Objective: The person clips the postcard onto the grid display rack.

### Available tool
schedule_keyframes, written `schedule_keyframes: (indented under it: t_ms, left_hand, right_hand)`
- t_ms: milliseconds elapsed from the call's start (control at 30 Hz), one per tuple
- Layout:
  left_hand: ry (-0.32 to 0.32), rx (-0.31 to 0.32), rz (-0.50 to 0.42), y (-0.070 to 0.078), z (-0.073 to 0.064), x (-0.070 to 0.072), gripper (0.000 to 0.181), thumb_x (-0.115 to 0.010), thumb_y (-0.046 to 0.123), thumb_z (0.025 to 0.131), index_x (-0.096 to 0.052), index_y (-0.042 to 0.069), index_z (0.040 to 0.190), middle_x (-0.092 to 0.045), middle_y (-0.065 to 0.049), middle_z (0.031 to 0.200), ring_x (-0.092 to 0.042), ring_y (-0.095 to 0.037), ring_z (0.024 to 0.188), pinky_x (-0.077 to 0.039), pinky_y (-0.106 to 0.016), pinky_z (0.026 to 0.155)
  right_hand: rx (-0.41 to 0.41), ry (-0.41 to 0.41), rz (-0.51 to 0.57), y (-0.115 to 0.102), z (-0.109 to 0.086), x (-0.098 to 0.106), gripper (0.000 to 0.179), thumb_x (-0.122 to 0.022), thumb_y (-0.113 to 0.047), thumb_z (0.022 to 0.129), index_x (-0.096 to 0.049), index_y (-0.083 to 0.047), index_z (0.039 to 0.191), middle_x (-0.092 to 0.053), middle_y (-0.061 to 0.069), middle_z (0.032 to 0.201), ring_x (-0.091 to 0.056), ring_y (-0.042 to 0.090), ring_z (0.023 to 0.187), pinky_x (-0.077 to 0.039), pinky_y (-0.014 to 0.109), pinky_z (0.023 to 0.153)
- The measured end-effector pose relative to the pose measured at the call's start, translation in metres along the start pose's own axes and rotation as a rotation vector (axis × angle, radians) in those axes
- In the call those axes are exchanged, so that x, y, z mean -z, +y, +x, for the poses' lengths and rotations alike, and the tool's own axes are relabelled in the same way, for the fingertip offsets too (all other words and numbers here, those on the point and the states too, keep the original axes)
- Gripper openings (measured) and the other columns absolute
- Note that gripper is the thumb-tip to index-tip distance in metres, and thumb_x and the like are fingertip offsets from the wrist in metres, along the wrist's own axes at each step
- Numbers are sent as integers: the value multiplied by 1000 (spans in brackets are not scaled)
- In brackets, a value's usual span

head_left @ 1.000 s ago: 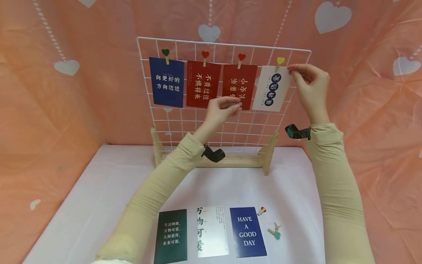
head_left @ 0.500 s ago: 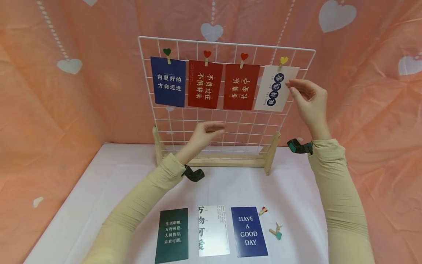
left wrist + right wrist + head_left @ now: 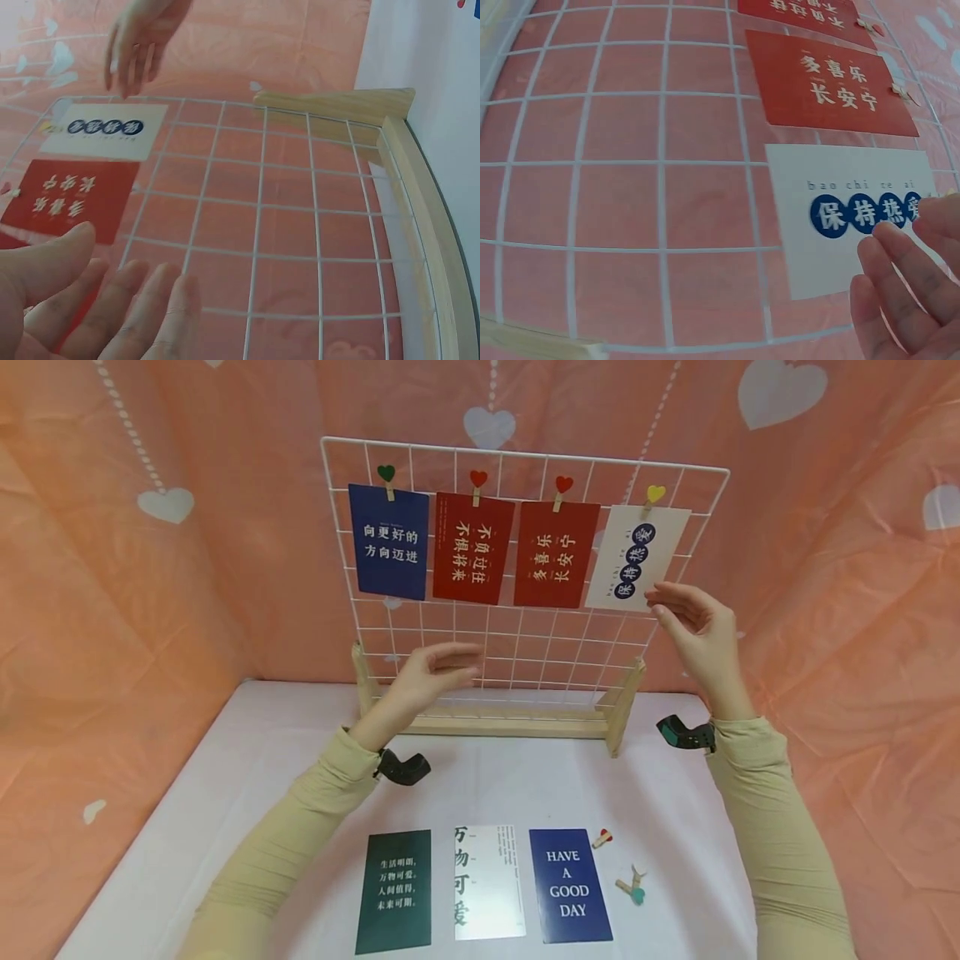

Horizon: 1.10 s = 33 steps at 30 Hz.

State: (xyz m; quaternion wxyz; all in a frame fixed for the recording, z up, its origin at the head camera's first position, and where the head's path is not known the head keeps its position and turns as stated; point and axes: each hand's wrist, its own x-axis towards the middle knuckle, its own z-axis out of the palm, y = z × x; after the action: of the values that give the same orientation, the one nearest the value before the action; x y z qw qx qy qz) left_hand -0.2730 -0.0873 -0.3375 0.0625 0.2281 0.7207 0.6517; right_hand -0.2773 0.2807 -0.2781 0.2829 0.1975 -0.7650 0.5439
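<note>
A white card (image 3: 637, 558) with blue circles hangs from the wire grid (image 3: 495, 652) at the right, under a yellow heart clip (image 3: 656, 494). My right hand (image 3: 701, 631) is at this card's lower right corner, fingers loosely bent; in the right wrist view the fingertips (image 3: 889, 232) overlap the card and hold nothing. My left hand (image 3: 431, 677), fingers extended and holding nothing, is in front of the grid's lower part. Left of the white card hang two red cards, one (image 3: 557, 554) beside it and another (image 3: 474, 550) farther left, then a blue card (image 3: 388, 543).
A wooden base (image 3: 510, 726) supports the grid. Nearer on the table (image 3: 300, 710) lie a dark green card (image 3: 393, 892), a white card (image 3: 489, 885) and a blue card (image 3: 572, 885). A red heart clip (image 3: 602, 838) and a teal heart clip (image 3: 636, 893) lie to their right.
My left hand has moved down and left, away from the second red card. My right hand has slid down from the white card's top right corner to its lower corner.
</note>
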Motion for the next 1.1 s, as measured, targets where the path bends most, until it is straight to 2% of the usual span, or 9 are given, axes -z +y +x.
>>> schedule_keyframes:
  t_ms: [267,467,633,800,1000,1100]
  left_hand:
    - [-5,68,29,-4,-28,27,46,-65,13,93,-52,4,136,-58,-11,131,-57,-22,115,-47,-33,96]
    - [-48,138,-37,-13,-53,41,47,-61,9,94,-47,0,138,-53,-16,135,-53,-26,121,-46,-34,97]
    - [-62,195,-79,-29,-76,51,47,-59,10,96,-44,0,140,-48,-20,138,-49,-30,125,-43,-39,101]
    - [-62,261,-127,-45,-94,58,49,-56,11,98,-40,-3,141,-44,-24,140,-42,-37,129,-38,-42,105]
    - [-64,321,-134,-60,-111,61,47,-54,12,99,-40,-5,140,-44,-23,140,-45,-36,127,-39,-43,105]
    - [-71,352,-148,-68,-119,58,46,-52,13,100,-40,-5,140,-42,-27,141,-44,-38,127,-38,-45,105]
  right_hand:
    - [-23,-72,-50,11,-33,-3,33,-59,0,93,-57,4,126,-65,19,113,-62,10,102,-47,17,90]
    - [-54,-126,-77,5,-57,-7,30,-56,3,94,-57,10,123,-62,29,112,-63,11,99,-47,14,86]
    - [-71,-151,-65,13,-72,-9,29,-55,5,94,-56,13,122,-61,30,112,-62,7,97,-48,12,83]
    - [-100,-190,-71,20,-91,-9,29,-55,6,93,-55,14,121,-59,34,110,-60,6,99,-46,12,85]
    - [-159,-274,-81,28,-112,-10,29,-54,5,94,-54,13,122,-61,31,108,-62,7,97,-46,11,84]
    - [-180,-319,-73,43,-123,-8,30,-55,3,95,-54,10,124,-62,29,109,-62,7,98,-46,10,85]
